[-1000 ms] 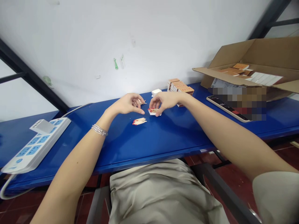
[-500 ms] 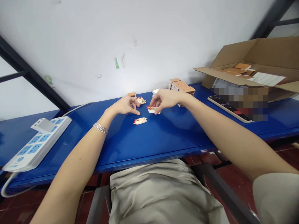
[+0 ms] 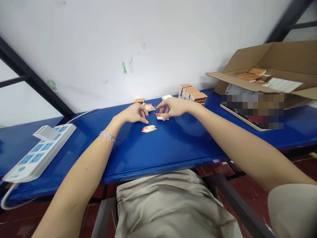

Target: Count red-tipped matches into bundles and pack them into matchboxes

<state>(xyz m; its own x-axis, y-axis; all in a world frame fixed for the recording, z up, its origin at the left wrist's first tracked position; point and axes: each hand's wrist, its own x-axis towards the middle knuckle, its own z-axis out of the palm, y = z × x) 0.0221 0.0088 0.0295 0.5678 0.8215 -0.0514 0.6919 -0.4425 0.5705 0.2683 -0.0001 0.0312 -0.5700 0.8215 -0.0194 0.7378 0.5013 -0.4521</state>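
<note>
My left hand [image 3: 137, 113] is just left of a loose pile of matches [image 3: 149, 107], thumb and fingers apart and nothing visible between them. Below its thumb lies a small bundle of red-tipped matches [image 3: 149, 128] on the blue table [image 3: 158, 148]. My right hand [image 3: 173, 107] bends around a small white matchbox tray [image 3: 159, 118] filled with matches. Its thumb is at the tray's right end and other fingers reach behind it, partly hidden. Another white tray [image 3: 166, 97] lies just beyond this hand.
Stacked matchboxes [image 3: 193, 94] stand against the wall, and one brown box [image 3: 140, 100] lies behind the match pile. At right are an open carton [image 3: 247, 59] of matchboxes and a phone [image 3: 244, 118]. A power strip [image 3: 41, 152] lies at left.
The index finger of my right hand has straightened a little over the tray, which has shifted slightly. My left hand has barely moved.
</note>
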